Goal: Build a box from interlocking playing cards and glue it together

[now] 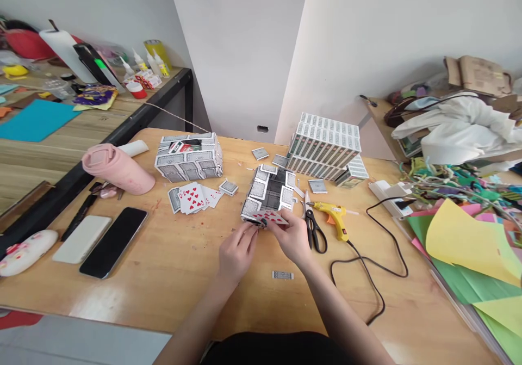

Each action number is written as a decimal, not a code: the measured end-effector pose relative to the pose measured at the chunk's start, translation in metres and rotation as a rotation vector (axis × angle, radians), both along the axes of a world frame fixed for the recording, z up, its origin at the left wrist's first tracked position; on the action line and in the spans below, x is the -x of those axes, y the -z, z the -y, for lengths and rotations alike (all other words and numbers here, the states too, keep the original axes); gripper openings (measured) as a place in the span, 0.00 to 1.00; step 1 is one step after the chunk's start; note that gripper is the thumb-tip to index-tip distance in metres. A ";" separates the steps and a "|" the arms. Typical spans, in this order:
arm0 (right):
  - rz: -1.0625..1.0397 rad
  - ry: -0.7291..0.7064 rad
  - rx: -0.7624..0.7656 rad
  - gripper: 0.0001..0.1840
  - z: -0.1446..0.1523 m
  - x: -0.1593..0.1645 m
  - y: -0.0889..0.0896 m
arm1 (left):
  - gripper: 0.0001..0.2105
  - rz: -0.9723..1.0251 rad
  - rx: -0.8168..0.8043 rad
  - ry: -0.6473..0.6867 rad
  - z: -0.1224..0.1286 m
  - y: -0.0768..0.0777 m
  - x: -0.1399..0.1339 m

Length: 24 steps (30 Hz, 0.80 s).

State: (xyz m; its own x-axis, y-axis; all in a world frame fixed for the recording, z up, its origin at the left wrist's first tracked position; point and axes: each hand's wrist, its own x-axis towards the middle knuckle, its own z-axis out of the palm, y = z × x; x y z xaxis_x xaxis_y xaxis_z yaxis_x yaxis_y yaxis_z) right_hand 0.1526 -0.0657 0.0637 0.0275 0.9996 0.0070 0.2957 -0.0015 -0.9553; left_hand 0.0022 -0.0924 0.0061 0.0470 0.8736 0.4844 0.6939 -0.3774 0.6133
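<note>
Sitting at the near end of the card-covered box (261, 189), a playing card (269, 216) with red pips shows its face, tilted against that end. The card lies between the thumb and fingers of the right hand (294, 238), which are closed on its right part. The left hand (238, 249) is at the box's near left corner, its thumb and fingertips drawn together just beside the card's left end; whether they pinch anything, I cannot tell. The box lies on the wooden table (183, 294), its dark middle partly showing between pale cards. Just right of it are black-handled scissors (312, 226), then a yellow glue gun (336, 221) with its black cord. Nearer the person lies a small patterned strip (283, 275). Beyond the box, to the right, stands a stack of card packs (324, 144). Leftward are fanned loose cards (196, 197), a second card-covered container (190, 161) behind them, and farther left, a dark-screened phone (114, 242).
</note>
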 end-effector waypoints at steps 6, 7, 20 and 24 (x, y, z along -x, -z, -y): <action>0.063 -0.043 0.048 0.07 -0.001 0.001 0.003 | 0.14 0.478 0.341 -0.050 0.007 -0.015 0.007; 0.014 -0.098 0.074 0.07 0.000 0.000 0.003 | 0.19 0.619 0.459 0.003 0.006 -0.021 0.009; -0.408 -0.283 0.161 0.31 0.023 0.000 -0.010 | 0.16 1.077 0.922 0.207 0.000 -0.047 0.015; -0.125 -0.135 0.165 0.11 0.025 -0.001 -0.007 | 0.05 0.799 0.742 0.100 0.001 -0.031 0.011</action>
State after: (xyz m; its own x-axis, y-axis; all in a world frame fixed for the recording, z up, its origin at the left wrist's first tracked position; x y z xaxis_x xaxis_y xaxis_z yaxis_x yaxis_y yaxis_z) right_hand 0.1535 -0.0909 0.0711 -0.1155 0.9817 -0.1515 0.1837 -0.1288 -0.9745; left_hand -0.0088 -0.0934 0.0368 0.0401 0.9702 -0.2390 -0.0184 0.2399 0.9706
